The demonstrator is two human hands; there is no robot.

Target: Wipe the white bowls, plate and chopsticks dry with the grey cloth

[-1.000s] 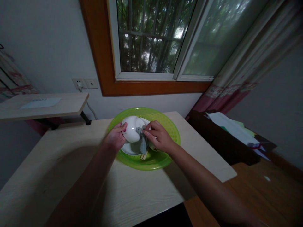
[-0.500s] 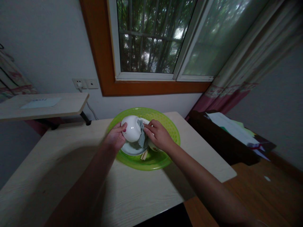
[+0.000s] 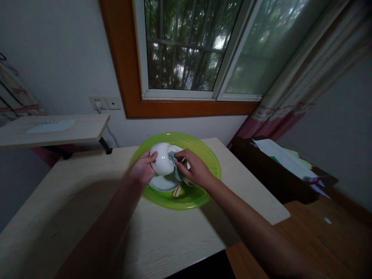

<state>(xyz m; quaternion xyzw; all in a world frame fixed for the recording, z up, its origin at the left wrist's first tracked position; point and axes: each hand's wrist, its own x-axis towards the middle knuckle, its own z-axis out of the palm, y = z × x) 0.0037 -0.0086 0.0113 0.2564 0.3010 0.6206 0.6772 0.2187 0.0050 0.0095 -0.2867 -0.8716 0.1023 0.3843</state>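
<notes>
A white bowl (image 3: pixel 162 159), tilted with its outer side toward me, is gripped by my left hand (image 3: pixel 143 167), thumb across its outside. My right hand (image 3: pixel 195 167) pinches a grey-green cloth (image 3: pixel 177 172) against the bowl's right rim. Both hands are over a green plastic basin (image 3: pixel 174 204). Inside it, below the bowl, lies a white plate (image 3: pixel 162 183). Pale wooden chopsticks (image 3: pixel 177 191) rest beside the plate. Under my right hand another patterned dish (image 3: pixel 189 182) shows in part; the hand hides the rest of it.
The basin stands on a pale wooden table (image 3: pixel 93 209). A raised shelf (image 3: pixel 81 130) with a paper label is at the left. Behind are a wall socket (image 3: pixel 98 103) with a plug and a barred window (image 3: pixel 192 46). Papers (image 3: pixel 285 162) lie on a dark box at the right.
My right hand has shifted slightly, drawing the upper part of the cloth round onto the bowl's outer side near the rim. The bowl has moved only a little to the right.
</notes>
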